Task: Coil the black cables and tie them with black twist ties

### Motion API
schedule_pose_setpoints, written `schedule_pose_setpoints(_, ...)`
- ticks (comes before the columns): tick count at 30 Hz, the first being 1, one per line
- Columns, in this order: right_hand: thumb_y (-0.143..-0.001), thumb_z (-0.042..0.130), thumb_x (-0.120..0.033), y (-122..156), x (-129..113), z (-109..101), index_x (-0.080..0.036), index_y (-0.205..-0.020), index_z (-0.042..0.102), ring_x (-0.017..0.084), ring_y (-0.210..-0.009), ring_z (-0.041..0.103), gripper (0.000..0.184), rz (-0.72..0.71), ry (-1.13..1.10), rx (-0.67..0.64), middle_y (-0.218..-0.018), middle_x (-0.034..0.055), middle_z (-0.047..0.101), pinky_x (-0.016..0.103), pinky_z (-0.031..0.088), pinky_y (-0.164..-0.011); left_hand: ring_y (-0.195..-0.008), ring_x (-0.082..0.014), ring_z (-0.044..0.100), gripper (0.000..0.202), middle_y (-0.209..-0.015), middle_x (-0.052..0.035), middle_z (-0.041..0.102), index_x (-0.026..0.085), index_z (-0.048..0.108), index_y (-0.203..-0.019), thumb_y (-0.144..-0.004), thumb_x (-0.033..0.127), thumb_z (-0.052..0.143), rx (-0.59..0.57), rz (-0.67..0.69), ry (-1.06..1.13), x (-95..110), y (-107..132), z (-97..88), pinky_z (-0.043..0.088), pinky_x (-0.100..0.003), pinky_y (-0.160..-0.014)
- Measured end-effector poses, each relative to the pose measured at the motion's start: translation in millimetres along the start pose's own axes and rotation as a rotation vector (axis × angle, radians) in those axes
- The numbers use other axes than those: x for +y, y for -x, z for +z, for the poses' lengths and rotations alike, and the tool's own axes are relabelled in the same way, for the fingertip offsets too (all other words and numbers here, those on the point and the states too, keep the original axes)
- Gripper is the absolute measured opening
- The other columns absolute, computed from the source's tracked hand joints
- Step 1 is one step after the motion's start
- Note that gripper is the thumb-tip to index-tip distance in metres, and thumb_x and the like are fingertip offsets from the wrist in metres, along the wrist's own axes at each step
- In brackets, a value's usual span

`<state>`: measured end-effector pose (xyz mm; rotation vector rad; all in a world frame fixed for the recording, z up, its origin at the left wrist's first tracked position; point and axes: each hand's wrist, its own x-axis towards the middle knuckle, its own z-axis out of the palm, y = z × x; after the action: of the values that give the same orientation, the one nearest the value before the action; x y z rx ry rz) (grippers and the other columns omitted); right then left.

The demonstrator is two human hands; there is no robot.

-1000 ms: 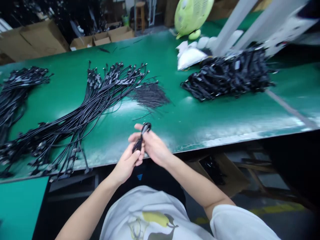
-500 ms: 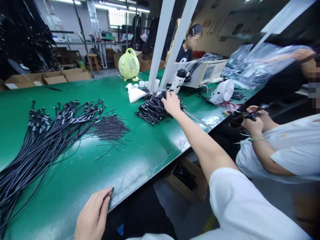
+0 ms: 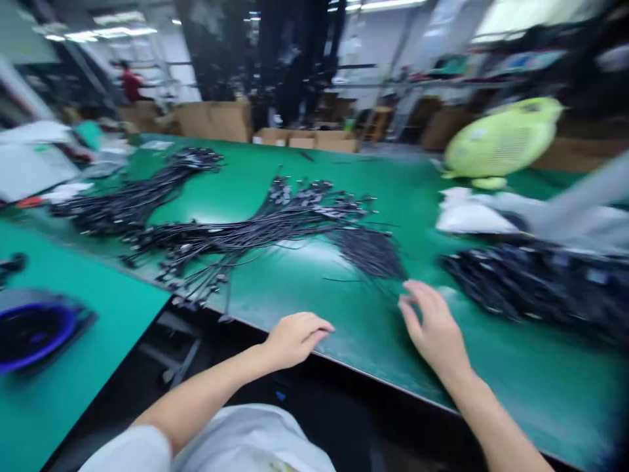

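While empty, the left hand (image 3: 295, 341) sits loosely curled at the edge of the green table (image 3: 496, 373); the right hand (image 3: 432, 328), fingers spread, is just beside the thin wire ends (image 3: 368, 252) of the fanned black cable bundle (image 3: 275, 219) (smooth, flexible sheathing). A black cable heap (image 3: 531, 288) lies rightward; a blue-rimmed round container (image 3: 34, 334) sits on a lower green surface at left.

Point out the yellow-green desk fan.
In the head view, the yellow-green desk fan sits at upper right on the green workbench, just behind the white bag and beyond the heap of black cables.
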<state>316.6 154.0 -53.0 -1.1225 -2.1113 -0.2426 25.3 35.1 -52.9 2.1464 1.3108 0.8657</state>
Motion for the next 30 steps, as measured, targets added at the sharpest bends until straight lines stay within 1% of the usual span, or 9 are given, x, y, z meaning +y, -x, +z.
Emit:
schedule_pose_setpoints(2,-0.095,0.046,-0.024,16,-39,19,-0.02,-0.121,0.058,0.021,-0.101,0.062,0.03,-0.287,-0.083,-0.111,-0.118,0.0097,0.063,0.034,0.048,-0.09,-0.104,-0.0156,0.062,0.028,-0.112,-0.0045,0.069,0.022,0.058,-0.119,-0.096,0.024,0.044,0.041,0.005,-0.019,-4,5,-12.8,0.05,-0.029,-0.094)
schedule_pose_setpoints(4,-0.095,0.046,-0.024,23,-63,27,-0.021,-0.116,0.062,0.019,-0.094,0.064,0.027,-0.443,-0.14,-0.142,-0.115,0.0078,0.065,0.032,0.049,-0.087,-0.115,-0.0176,0.057,0.034,-0.123,-0.0075,0.064,0.02,0.051,-0.128,-0.095,0.023,0.044,0.145,-0.012,-0.141,-12,14,-33.9,0.046,-0.033,-0.101)
schedule_pose_setpoints(9,-0.099,0.037,-0.031,17,-67,33,-0.018,-0.104,0.064,0.019,-0.086,0.064,0.031,-0.342,-0.146,-0.125,-0.103,0.0091,0.066,0.032,0.052,-0.076,-0.127,-0.0235,0.048,0.041,-0.135,-0.0142,0.055,0.015,0.043,-0.136,-0.096,0.026,0.038,0.438,-0.245,-0.647,-63,19,-127.1,0.038,-0.042,-0.109)
schedule_pose_setpoints(12,-0.099,0.036,-0.031,15,-63,35,-0.017,-0.1,0.066,0.02,-0.081,0.063,0.033,-0.353,-0.128,-0.141,-0.098,0.0094,0.067,0.034,0.052,-0.075,-0.135,-0.0274,0.04,0.05,-0.144,-0.0199,0.044,0.01,0.034,-0.142,-0.096,0.031,0.039,0.28,-0.43,-0.895,-109,-5,-182.6,0.033,-0.044,-0.111)
schedule_pose_setpoints(14,-0.099,0.038,-0.029,17,-66,35,-0.016,-0.1,0.066,0.019,-0.082,0.063,0.031,-0.324,-0.113,-0.154,-0.099,0.0094,0.067,0.032,0.052,-0.075,-0.13,-0.0281,0.045,0.049,-0.138,-0.0207,0.05,0.009,0.039,-0.138,-0.095,0.032,0.044,0.151,-0.448,-0.913,-137,-31,-203.4,0.036,-0.043,-0.108)
schedule_pose_setpoints(18,-0.099,0.037,-0.024,17,-74,30,-0.015,-0.099,0.066,0.017,-0.083,0.063,0.03,-0.236,-0.079,-0.149,-0.098,0.0092,0.066,0.029,0.052,-0.075,-0.107,-0.026,0.061,0.028,-0.11,-0.0155,0.066,0.013,0.058,-0.111,-0.095,0.033,0.045,-0.041,-0.442,-0.883,-180,-84,-207.9,0.046,-0.037,-0.093)
schedule_pose_setpoints(21,-0.099,0.036,-0.022,14,-75,30,-0.015,-0.099,0.065,0.016,-0.083,0.063,0.03,-0.191,-0.058,-0.151,-0.097,0.0094,0.066,0.028,0.052,-0.075,-0.098,-0.0251,0.064,0.026,-0.101,-0.0142,0.068,0.013,0.058,-0.1,-0.097,0.031,0.04,-0.078,-0.49,-0.879,-205,-111,-203.7,0.048,-0.036,-0.087)
schedule_pose_setpoints(25,-0.098,0.037,-0.025,9,-69,36,-0.019,-0.101,0.064,0.018,-0.085,0.065,0.028,-0.117,-0.072,-0.181,-0.098,0.0085,0.066,0.029,0.054,-0.074,-0.092,-0.0235,0.065,0.031,-0.099,-0.0142,0.067,0.01,0.056,-0.109,-0.099,0.031,0.036,-0.003,-0.648,-0.887,-234,-140,-206.2,0.05,-0.039,-0.084)
schedule_pose_setpoints(30,-0.098,0.039,-0.029,4,-62,41,-0.021,-0.099,0.062,0.019,-0.086,0.066,0.025,-0.011,-0.149,-0.214,-0.098,0.0077,0.065,0.03,0.056,-0.073,-0.1,-0.0209,0.062,0.035,-0.117,-0.0097,0.061,0.015,0.056,-0.12,-0.092,0.036,0.055,0.14,-0.827,-0.835,-256,-189,-215.1,0.053,-0.043,-0.085)
